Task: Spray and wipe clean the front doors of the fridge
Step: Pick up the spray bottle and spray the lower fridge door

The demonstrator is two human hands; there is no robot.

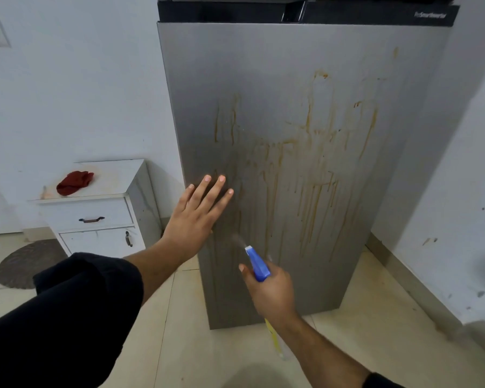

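The grey fridge door (291, 79) fills the middle of the view, streaked with orange-brown drips (305, 169) running down its lower half. My left hand (199, 211) lies flat with straight fingers against the door's lower left edge. My right hand (272, 292) grips a spray bottle (258, 264) with a blue nozzle head pointed at the door; a faint mist shows just off the nozzle. The bottle's clear body with a yellow label hangs below my wrist. A red cloth (74, 182) lies crumpled on a small cabinet to the left.
A white cabinet (95, 217) with two drawers stands left of the fridge against the wall. A round dark mat (25, 264) lies on the tiled floor in front of it. A stained white wall (465, 219) closes in on the right.
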